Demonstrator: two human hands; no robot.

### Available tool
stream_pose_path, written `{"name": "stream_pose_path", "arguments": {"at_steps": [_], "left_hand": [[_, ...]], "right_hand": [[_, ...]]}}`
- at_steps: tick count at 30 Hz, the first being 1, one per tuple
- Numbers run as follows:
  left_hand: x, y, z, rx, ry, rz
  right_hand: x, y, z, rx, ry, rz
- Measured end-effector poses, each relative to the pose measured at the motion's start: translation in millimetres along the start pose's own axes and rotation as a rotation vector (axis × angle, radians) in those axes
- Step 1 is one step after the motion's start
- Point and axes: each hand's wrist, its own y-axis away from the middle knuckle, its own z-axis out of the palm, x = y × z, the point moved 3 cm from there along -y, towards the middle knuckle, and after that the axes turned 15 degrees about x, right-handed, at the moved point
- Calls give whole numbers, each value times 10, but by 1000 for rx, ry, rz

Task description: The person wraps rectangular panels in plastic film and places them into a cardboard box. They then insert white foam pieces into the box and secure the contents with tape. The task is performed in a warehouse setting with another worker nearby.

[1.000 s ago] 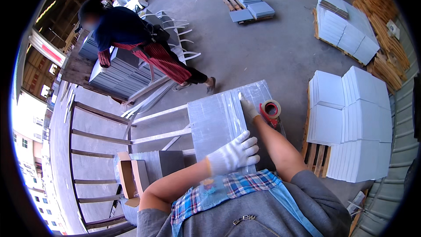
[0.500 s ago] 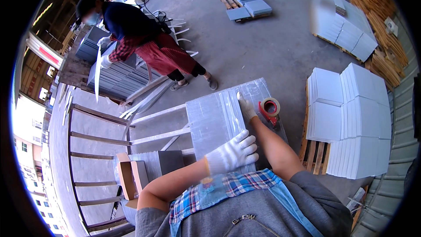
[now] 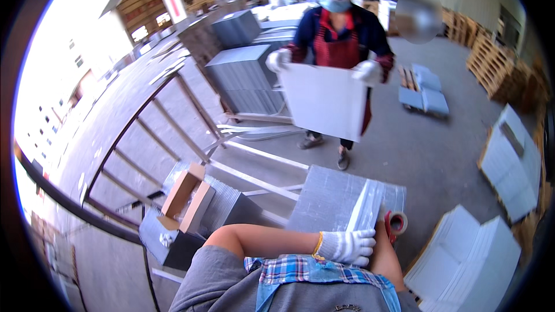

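My left hand (image 3: 349, 247), in a white knitted glove, lies palm down across the near edge of the work surface, beside my right forearm. Its fingers are stretched out and it holds nothing. My right forearm reaches forward along a grey flat panel (image 3: 324, 196); my right hand (image 3: 381, 215) is small and blurred at its far end, fingers not distinguishable. Between the hands and the panel's middle run whitish strips or folds of glossy film (image 3: 364, 208). A red tape dispenser with a roll of tape (image 3: 396, 224) stands just right of my right hand.
Across the table a co-worker (image 3: 341, 40) holds a large pale sheet (image 3: 325, 98) in two gloved hands. An open cardboard box (image 3: 188, 196) sits on stacked grey panels at left, near a metal rack (image 3: 144, 121). Stacked pale sheets (image 3: 462, 260) stand at right.
My view has swung up and left. The co-worker has turned from the side stack to face me, now holding a large sheet. My left hand has drawn toward my right forearm.
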Motion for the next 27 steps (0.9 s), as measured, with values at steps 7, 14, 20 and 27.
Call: {"name": "stream_pose_path", "arguments": {"at_steps": [7,14,20,27], "left_hand": [[5,61,105,-41,-71,41],[-36,221,232,74,-104,96],[-29,150,158,19,-159,147],[-21,215,129,-59,-220,172]], "right_hand": [[-10,270,-210,-87,-165,88],[-193,942,-82,42,-303,223],[333,1624,-555,17,-155,-98],[475,2111,-177,753,334,-684]]}}
